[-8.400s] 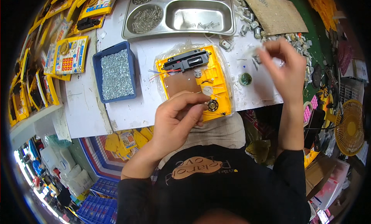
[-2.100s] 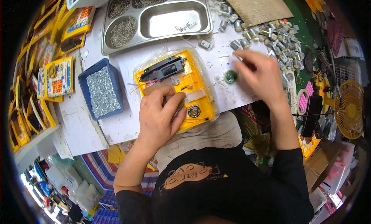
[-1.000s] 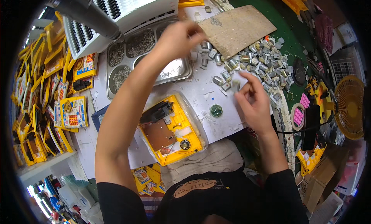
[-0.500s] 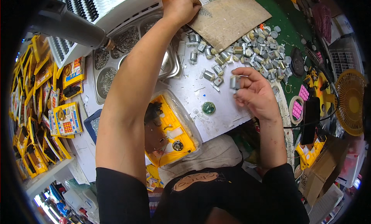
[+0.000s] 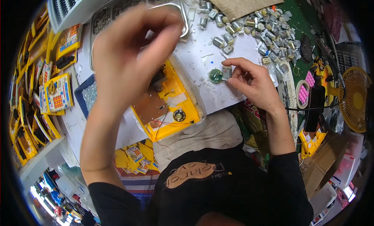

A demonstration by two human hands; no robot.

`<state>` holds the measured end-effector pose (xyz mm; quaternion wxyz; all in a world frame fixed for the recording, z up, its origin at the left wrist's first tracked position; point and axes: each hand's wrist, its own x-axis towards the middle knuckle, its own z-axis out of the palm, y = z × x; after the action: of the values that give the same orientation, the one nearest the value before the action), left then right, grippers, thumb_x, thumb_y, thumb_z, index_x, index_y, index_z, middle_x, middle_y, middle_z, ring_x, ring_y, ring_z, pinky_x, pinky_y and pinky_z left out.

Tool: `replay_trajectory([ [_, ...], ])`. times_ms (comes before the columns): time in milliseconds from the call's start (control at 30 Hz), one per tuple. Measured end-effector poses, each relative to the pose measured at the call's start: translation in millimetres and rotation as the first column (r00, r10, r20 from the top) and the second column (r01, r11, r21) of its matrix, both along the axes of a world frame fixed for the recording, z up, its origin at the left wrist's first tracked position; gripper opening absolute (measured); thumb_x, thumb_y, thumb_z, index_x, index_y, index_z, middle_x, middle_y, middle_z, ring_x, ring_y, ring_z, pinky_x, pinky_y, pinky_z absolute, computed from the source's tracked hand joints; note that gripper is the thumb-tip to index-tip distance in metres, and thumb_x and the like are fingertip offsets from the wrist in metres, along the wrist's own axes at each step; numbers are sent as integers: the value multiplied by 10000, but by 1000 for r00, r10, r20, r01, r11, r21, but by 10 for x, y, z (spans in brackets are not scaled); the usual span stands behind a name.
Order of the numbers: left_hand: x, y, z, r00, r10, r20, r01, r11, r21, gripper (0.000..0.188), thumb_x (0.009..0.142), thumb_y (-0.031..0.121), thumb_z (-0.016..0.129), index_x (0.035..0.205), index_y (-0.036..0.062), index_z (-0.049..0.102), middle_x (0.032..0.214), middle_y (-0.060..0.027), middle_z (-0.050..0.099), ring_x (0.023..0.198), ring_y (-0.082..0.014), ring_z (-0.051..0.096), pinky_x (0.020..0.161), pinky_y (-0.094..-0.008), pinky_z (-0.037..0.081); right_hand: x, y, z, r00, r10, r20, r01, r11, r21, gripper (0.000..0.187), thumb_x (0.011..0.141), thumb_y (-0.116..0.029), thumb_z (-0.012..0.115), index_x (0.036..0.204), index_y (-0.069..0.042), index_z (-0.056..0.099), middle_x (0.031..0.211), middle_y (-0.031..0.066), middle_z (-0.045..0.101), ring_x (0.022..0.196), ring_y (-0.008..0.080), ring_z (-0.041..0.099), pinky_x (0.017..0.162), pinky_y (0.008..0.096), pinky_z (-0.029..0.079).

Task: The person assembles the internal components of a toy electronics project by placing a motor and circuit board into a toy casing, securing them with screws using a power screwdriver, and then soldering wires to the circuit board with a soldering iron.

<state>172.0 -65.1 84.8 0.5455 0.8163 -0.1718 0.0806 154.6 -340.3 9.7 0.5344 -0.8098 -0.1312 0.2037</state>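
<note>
Between the thumb and fingers of my right hand [image 5: 253, 83] is a small silver electric motor [image 5: 226, 72]. It is right beside a small round green container [image 5: 215, 75] on the white tabletop; whether they touch I cannot tell. My left hand [image 5: 136, 54] is raised over the left side of the table, its curled fingers smeared by motion, so anything in them is hidden. Below it lies an open yellow plastic housing [image 5: 187, 122] with a brown circuit board, thin wires and a round black speaker [image 5: 179, 115]. Clear plastic wraps its right side.
Many loose motors [image 5: 272, 43] lie heaped at the far right, by a worn board [image 5: 241, 4]. A metal compartment tray [image 5: 184, 21] with small parts stands far left, near a blue tray [image 5: 80, 91] of screws. Yellow toy housings [image 5: 58, 93] are stacked at left. A yellow fan [image 5: 353, 99] stands right.
My left hand has come back from the yellow thing at the far edge toward me. My right hand has brought the motor nearer, down beside the green container. The view has shifted slightly.
</note>
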Motion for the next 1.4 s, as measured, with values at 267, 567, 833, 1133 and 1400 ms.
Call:
replay_trajectory([
  [267,-1371,303,-462,978,145,-149,-155,987,-52,152,810,-80,715,943,-9,702,937,-118,708,842,-213,676,702,-284,523,59,205,17,938,227,262,-125,926,-355,330,833,-39,656,1162,-69,659,793,87,656,687,219,634,669,330,511],
  [567,-1591,-24,-648,944,245,-222,-274,955,-112,206,795,-75,741,983,-9,687,892,-118,690,795,-223,690,710,-302,545,98,249,115,895,301,330,-185,922,-341,380,829,7,679,1200,-72,660,832,30,638,670,101,578,633,260,478],
  [833,-1562,-109,-777,964,207,-168,-232,961,-148,324,773,-53,783,1061,9,647,883,-107,685,754,-236,700,653,-317,557,-384,669,235,834,282,-474,-16,871,490,509,829,20,751,1299,26,555,834,1,624,705,26,576,617,154,448],
  [1133,-1645,-110,-793,955,239,-176,-279,925,-259,342,777,-57,781,1075,20,633,909,-115,688,778,-231,708,670,-305,566,-431,763,244,819,345,-458,-153,901,406,423,848,44,733,1246,-8,599,858,14,640,715,20,576,614,164,452],
  [1400,-1592,-57,-795,949,314,16,-308,938,-158,248,780,-92,742,980,14,643,921,-119,695,797,-261,700,716,-340,559,-401,814,243,735,352,580,-450,893,28,430,686,23,805,1090,-31,668,932,116,676,744,238,655,637,321,528],
])
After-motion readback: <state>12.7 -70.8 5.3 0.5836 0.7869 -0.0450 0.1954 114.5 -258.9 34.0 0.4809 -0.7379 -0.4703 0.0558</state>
